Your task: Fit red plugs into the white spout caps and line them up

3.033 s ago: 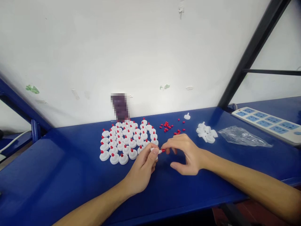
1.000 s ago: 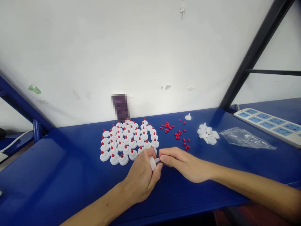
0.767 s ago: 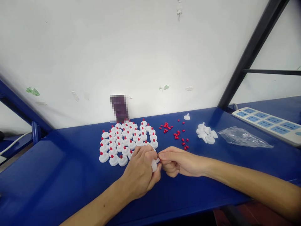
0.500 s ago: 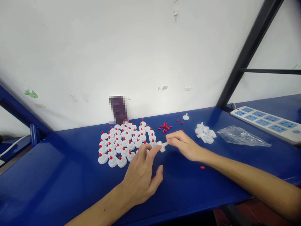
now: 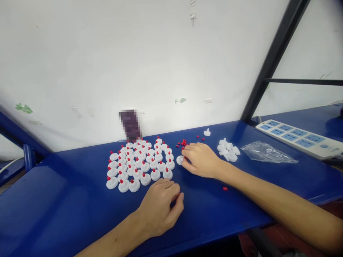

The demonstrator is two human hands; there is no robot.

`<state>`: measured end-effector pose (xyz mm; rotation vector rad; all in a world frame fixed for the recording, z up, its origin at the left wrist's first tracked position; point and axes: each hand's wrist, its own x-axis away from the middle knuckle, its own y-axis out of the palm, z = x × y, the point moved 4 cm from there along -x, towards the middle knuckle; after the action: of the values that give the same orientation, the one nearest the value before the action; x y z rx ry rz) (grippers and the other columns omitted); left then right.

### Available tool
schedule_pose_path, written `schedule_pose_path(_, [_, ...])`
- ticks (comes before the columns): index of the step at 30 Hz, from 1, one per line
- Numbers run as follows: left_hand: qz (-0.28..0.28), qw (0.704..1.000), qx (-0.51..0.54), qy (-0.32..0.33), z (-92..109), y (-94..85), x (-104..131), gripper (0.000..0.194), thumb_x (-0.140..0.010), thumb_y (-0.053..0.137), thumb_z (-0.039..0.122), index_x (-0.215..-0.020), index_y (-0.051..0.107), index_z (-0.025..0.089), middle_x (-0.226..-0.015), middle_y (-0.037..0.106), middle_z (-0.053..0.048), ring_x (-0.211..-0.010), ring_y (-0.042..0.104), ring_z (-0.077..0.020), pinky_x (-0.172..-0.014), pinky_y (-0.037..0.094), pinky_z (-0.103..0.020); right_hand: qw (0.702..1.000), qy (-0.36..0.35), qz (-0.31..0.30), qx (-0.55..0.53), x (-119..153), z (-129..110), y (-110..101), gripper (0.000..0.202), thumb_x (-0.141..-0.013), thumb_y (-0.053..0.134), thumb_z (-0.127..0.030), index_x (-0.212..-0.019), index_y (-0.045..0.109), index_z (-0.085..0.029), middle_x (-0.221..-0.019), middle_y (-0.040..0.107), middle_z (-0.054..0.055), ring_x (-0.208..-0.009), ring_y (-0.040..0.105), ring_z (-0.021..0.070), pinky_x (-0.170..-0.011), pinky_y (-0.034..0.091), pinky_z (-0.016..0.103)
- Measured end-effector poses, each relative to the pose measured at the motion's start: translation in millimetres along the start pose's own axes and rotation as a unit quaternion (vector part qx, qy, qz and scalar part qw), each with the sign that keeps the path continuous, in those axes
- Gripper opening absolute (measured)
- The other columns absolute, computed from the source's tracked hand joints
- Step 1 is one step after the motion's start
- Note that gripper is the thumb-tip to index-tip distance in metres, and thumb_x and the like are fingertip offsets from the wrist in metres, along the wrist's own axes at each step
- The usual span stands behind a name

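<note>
My left hand rests near the front of the blue table, its fingers curled in, just in front of several white round caps with red tips. Whether anything is inside its fingers is hidden. To the right of those caps, my right hand has its fingers bent over a white disc standing on the table, thumb and fingers at its right side. Small red pieces lie just beyond the right fingertips. A pile of white caps without red tips sits right of that hand.
A clear plastic bag and a white power strip with blue sockets lie on the right of the blue table. A lone white cap stands at the back. One red piece lies by my right forearm.
My left hand has drawn back from the white cap and curled its fingers. My right hand has brought that cap down to the table, right of the red-tipped caps. The view has shifted slightly.
</note>
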<state>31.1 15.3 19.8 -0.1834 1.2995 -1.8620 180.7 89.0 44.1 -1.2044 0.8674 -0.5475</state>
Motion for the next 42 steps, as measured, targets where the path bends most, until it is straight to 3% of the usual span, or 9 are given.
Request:
schedule_pose_path(6, [-0.031,0.991,0.13,-0.029,6,-8.0,4,0.037,-0.095,0.039,0.019,-0.062,0.023,0.019,-0.055,0.028,0.005,-0.051,0.028,-0.0103,-0.053,0.023,-0.029,1.0,-0.005,0.002,0.002,1,3,4,0.02,-0.094,0.044,-0.026,-0.083,0.058,-0.016,-0.086,0.069,0.007,-0.078,0.061,0.0201,-0.067,0.031,0.032])
schedule_pose_path(16, [-0.052,0.972,0.225,-0.038,7,-7.7,7,0.041,-0.1,0.038,0.027,-0.063,0.023,0.02,-0.053,0.021,0.006,-0.049,0.021,-0.0097,-0.05,0.019,-0.029,0.999,-0.013,-0.006,-0.034,3,4,8,0.018,-0.094,0.048,-0.027,-0.084,0.058,-0.017,-0.088,0.066,0.005,-0.078,0.062,0.0188,-0.068,0.033,0.031])
schedule_pose_path(24, [-0.047,0.977,0.205,0.03,8,-10.4,5,0.035,-0.09,0.044,0.019,-0.062,0.023,0.02,-0.066,0.035,0.001,-0.062,0.035,-0.0134,-0.059,0.027,-0.031,0.996,-0.033,-0.017,-0.079,2,0,18,0.023,-0.098,0.045,-0.026,-0.086,0.062,-0.017,-0.091,0.067,0.005,-0.081,0.062,0.0173,-0.07,0.034,0.029])
schedule_pose_path(27, [-0.081,0.98,0.181,0.017,9,-8.3,5,0.028,-0.089,0.047,0.02,-0.069,0.028,0.02,-0.07,0.038,0.002,-0.065,0.035,-0.014,-0.062,0.03,-0.031,0.996,-0.016,-0.012,-0.082,2,-1,17,0.025,-0.098,0.044,-0.027,-0.086,0.063,-0.018,-0.089,0.068,0.004,-0.079,0.062,0.0167,-0.069,0.033,0.029])
schedule_pose_path(31, [-0.152,0.972,0.173,-0.049,8,-7.1,7,0.02,-0.093,0.047,0.03,-0.081,0.033,0.021,-0.081,0.043,0.002,-0.072,0.038,-0.0143,-0.067,0.035,-0.029,0.996,0.019,0.001,-0.084,5,0,13,0.016,-0.091,0.053,-0.028,-0.082,0.062,-0.018,-0.085,0.069,0.002,-0.077,0.061,0.0171,-0.07,0.032,0.03])
schedule_pose_path(35, [-0.231,0.954,0.165,-0.092,10,-5.6,11,0.023,-0.09,0.053,0.036,-0.087,0.035,0.023,-0.081,0.043,0.003,-0.069,0.038,-0.0132,-0.06,0.033,-0.027,0.996,0.001,0.003,-0.093,6,-5,13,0.015,-0.088,0.058,-0.029,-0.077,0.062,-0.019,-0.082,0.068,0.001,-0.077,0.06,0.0171,-0.07,0.031,0.031])
schedule_pose_path(37, [-0.221,0.96,0.155,-0.077,11,-6.1,9,0.023,-0.09,0.052,0.036,-0.084,0.034,0.023,-0.08,0.042,0.004,-0.069,0.036,-0.0133,-0.06,0.032,-0.027,0.995,-0.018,-0.004,-0.1,5,-9,15,0.016,-0.09,0.057,-0.028,-0.078,0.064,-0.019,-0.082,0.068,0.001,-0.079,0.06,0.017,-0.07,0.031,0.031])
schedule_pose_path(42, [-0.127,0.977,0.169,0.01,8,-2.6,1,0.035,-0.089,0.049,0.029,-0.065,0.026,0.02,-0.064,0.034,0.005,-0.063,0.032,-0.0127,-0.066,0.03,-0.03,0.992,-0.038,-0.004,-0.122,5,-13,15,0.016,-0.093,0.054,-0.026,-0.086,0.066,-0.019,-0.086,0.069,0.002,-0.08,0.061,0.0172,-0.071,0.035,0.031])
